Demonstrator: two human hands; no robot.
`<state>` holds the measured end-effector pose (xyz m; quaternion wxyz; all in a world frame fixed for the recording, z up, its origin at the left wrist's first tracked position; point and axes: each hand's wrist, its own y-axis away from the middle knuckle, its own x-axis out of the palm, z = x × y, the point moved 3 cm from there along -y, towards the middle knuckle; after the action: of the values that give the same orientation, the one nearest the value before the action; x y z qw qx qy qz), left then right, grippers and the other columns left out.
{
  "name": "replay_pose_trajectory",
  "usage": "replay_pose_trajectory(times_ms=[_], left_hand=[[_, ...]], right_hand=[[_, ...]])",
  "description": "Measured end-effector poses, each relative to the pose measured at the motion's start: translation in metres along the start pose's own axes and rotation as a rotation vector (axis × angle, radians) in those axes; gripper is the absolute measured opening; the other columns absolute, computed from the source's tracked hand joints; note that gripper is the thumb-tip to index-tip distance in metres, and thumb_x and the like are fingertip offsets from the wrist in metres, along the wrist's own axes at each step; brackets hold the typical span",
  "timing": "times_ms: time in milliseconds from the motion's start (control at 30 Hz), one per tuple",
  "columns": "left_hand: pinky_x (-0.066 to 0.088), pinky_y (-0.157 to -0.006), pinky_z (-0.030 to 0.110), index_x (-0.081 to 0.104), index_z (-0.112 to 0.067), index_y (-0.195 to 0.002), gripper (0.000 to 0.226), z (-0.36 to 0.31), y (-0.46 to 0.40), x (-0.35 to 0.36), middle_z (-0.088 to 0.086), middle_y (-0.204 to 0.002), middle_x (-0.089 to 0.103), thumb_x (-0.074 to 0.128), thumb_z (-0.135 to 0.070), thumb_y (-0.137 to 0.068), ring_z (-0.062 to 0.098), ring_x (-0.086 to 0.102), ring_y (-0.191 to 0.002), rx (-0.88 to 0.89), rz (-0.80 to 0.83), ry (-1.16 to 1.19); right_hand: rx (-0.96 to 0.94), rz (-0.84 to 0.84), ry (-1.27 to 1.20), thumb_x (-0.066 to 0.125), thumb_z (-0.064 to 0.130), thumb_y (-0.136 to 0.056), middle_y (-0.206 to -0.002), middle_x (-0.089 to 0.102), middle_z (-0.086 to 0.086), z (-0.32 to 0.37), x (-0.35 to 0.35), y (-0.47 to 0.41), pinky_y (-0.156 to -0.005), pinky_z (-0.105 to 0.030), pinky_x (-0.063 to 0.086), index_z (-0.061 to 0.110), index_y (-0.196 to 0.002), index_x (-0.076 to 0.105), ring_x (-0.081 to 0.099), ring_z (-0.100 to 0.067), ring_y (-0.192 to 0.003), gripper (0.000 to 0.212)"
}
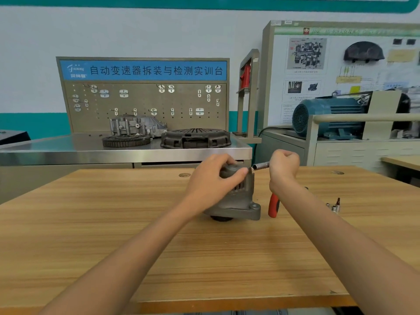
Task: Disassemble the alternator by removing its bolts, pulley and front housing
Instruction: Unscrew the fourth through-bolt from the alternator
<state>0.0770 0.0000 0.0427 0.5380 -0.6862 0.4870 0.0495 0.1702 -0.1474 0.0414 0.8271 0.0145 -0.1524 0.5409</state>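
Observation:
The grey alternator [238, 201] stands on the wooden table [159, 246], pulley side down, with a dark pulley [221, 218] just showing under it. My left hand [211, 180] grips the top of its housing, thumb lying along the upper right edge. My right hand [284, 169] is curled round a metal socket tool [260, 166] whose open end points left at the alternator's upper edge, close to my left thumb. Whether the socket touches a bolt is hidden.
A red-handled tool [273, 204] lies on the table just right of the alternator. Small metal sockets [334, 206] sit further right. Behind the table, a steel bench [68, 148] carries a clutch cover [195, 138], a gear ring [126, 140] and a casting.

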Motion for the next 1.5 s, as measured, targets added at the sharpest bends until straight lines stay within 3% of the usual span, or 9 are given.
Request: replay_pose_trajectory(times_ms=[100, 267, 500, 633, 733, 833, 1000, 1300, 1500], left_hand=[[0.040, -0.069, 0.013, 0.059, -0.032, -0.088, 0.002, 0.012, 0.006, -0.018, -0.013, -0.092, 0.060, 0.058, -0.031, -0.088, -0.001, 0.053, -0.084, 0.013, 0.091, 0.163], [0.039, -0.075, 0.003, 0.064, -0.035, -0.095, 0.024, 0.040, 0.014, -0.040, -0.017, -0.102, 0.065, 0.051, -0.015, -0.093, -0.007, 0.055, -0.096, -0.038, 0.107, 0.268], [0.048, -0.080, 0.019, 0.062, -0.016, -0.089, 0.026, 0.059, 0.009, -0.040, 0.006, -0.101, 0.067, 0.038, -0.020, -0.078, 0.018, 0.059, -0.099, -0.121, -0.018, 0.366], [0.046, -0.076, 0.044, 0.049, -0.026, -0.081, 0.012, 0.070, 0.007, -0.033, 0.020, -0.092, 0.065, 0.038, -0.028, -0.079, 0.036, 0.056, -0.089, -0.140, -0.135, 0.309], [0.043, -0.068, 0.034, 0.050, -0.029, -0.083, 0.013, 0.078, 0.008, -0.030, 0.016, -0.085, 0.062, 0.038, -0.030, -0.083, 0.024, 0.054, -0.077, -0.142, -0.162, 0.295], [0.043, -0.064, 0.010, 0.055, -0.028, -0.090, 0.016, 0.087, 0.006, -0.032, -0.004, -0.083, 0.062, 0.042, -0.020, -0.096, -0.005, 0.057, -0.072, -0.168, -0.183, 0.352], [0.042, -0.067, 0.005, 0.061, -0.030, -0.094, 0.021, 0.099, 0.004, -0.039, -0.011, -0.093, 0.065, 0.043, -0.020, -0.099, -0.011, 0.058, -0.079, -0.252, -0.155, 0.377], [0.049, -0.092, 0.039, 0.067, -0.020, -0.094, 0.016, 0.085, -0.009, -0.031, 0.010, -0.108, 0.067, 0.052, -0.023, -0.095, 0.024, 0.060, -0.106, -0.380, -0.156, 0.624], [0.055, -0.069, 0.022, 0.067, -0.013, -0.092, 0.012, 0.082, -0.007, -0.029, 0.013, -0.099, 0.066, 0.057, -0.019, -0.093, 0.017, 0.063, -0.088, -0.397, -0.238, 0.622]], right_hand=[[-0.071, 0.005, 0.036, 0.041, 0.013, -0.096, -0.078, 0.045, 0.006, 0.002, 0.003, 0.002, -0.056, -0.023, 0.035, 0.017, -0.095, 0.045, 0.045, -0.010, -0.072, 0.006], [-0.303, 0.007, 0.127, 0.044, 0.009, -0.094, -0.100, 0.054, -0.003, 0.012, 0.008, 0.012, -0.075, -0.029, 0.042, 0.015, -0.095, 0.050, 0.048, -0.010, -0.079, 0.008], [-0.590, 0.138, 0.231, 0.049, 0.006, -0.090, -0.104, 0.057, -0.003, 0.029, 0.020, 0.038, -0.064, -0.004, 0.036, 0.018, -0.092, 0.052, 0.046, 0.004, -0.071, 0.012], [-0.751, 0.230, 0.285, 0.054, 0.012, -0.091, -0.101, 0.055, -0.001, 0.039, 0.032, 0.057, -0.078, -0.013, 0.038, 0.017, -0.094, 0.056, 0.047, -0.003, -0.082, 0.007], [-0.846, 0.281, 0.332, 0.054, 0.010, -0.091, -0.097, 0.050, 0.004, 0.043, 0.039, 0.067, -0.090, -0.033, 0.041, 0.011, -0.100, 0.060, 0.047, -0.009, -0.086, 0.011], [-0.924, 0.293, 0.374, 0.050, 0.004, -0.092, -0.099, 0.050, 0.003, 0.046, 0.043, 0.075, -0.089, -0.035, 0.041, 0.007, -0.102, 0.061, 0.047, -0.011, -0.087, 0.016], [-1.095, 0.278, 0.417, 0.050, -0.001, -0.089, -0.096, 0.059, -0.011, 0.041, 0.050, 0.091, -0.080, -0.034, 0.039, 0.003, -0.100, 0.063, 0.054, -0.021, -0.087, 0.017], [-1.104, 0.247, 0.414, 0.050, 0.002, -0.091, -0.099, 0.059, -0.009, 0.047, 0.066, 0.087, -0.078, -0.029, 0.033, 0.005, -0.100, 0.064, 0.054, -0.021, -0.086, 0.017], [-1.070, 0.207, 0.459, 0.049, 0.002, -0.090, -0.100, 0.058, -0.008, 0.046, 0.065, 0.087, -0.077, -0.025, 0.028, 0.006, -0.098, 0.063, 0.053, -0.021, -0.087, 0.016]])
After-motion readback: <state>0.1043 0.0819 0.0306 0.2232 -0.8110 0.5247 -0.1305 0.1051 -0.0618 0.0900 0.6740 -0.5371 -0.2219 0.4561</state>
